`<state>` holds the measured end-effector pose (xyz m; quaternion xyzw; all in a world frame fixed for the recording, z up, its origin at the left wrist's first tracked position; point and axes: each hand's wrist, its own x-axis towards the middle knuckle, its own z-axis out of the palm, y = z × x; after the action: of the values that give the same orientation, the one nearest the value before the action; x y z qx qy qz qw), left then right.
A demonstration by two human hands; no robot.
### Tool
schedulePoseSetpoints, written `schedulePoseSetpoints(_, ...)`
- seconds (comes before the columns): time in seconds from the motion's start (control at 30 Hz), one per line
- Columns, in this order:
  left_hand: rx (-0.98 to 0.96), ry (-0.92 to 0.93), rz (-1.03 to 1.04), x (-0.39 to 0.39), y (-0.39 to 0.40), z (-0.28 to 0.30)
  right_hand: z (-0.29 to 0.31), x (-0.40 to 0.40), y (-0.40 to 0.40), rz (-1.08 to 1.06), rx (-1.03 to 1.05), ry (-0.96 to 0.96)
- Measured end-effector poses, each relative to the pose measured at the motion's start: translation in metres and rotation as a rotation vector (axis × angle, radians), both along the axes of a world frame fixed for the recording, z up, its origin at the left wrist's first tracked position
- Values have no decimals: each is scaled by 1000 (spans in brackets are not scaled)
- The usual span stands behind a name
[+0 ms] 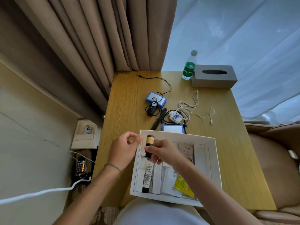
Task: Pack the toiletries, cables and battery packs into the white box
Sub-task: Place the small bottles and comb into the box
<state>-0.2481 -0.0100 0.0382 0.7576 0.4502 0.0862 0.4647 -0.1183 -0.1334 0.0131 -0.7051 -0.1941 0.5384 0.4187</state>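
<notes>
Right hand (159,151) is over the white box (212,158), fingers pinched round a small dark bottle (149,144) with a tan label, held upright above the box's left compartments. Left hand (125,147) hovers just beside it at the box's left rim, fingers loosely curled, thumb and forefinger nearly meeting; it seems to hold nothing, though the view is too small to be sure. Below the bottle a long black-and-white tube (147,176) already lies lengthwise in a slot, with white sachets and a yellow packet (184,185) further right.

To seat this bottle well, I'd tip it flat and lay it along a free slot near the tube's cap end, not stand it up, so the lid can close later. Keep the left hand steadying the rim.

Waiting on the desk: two blue battery packs (156,99) (172,128), black cable (159,82), white cable (197,106), charger (175,117), comb (158,119)
</notes>
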Motion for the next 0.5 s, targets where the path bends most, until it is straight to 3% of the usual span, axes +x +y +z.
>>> schedulePoseSetpoints(0.07,126,80,-5,-1,2,-8,-18,6,1,-26,-101,-79)
schedulePoseSetpoints(0.23,124,145,-72,-6,0,-29,-58,10,14,64,-349,-444)
schedulePoseSetpoints(0.33,155,134,-76,-7,1,-33,-71,9,18,135,-420,-646)
schedulePoseSetpoints(0.5,252,190,-104,-10,-5,-33,-79,1,24,302,-462,-819)
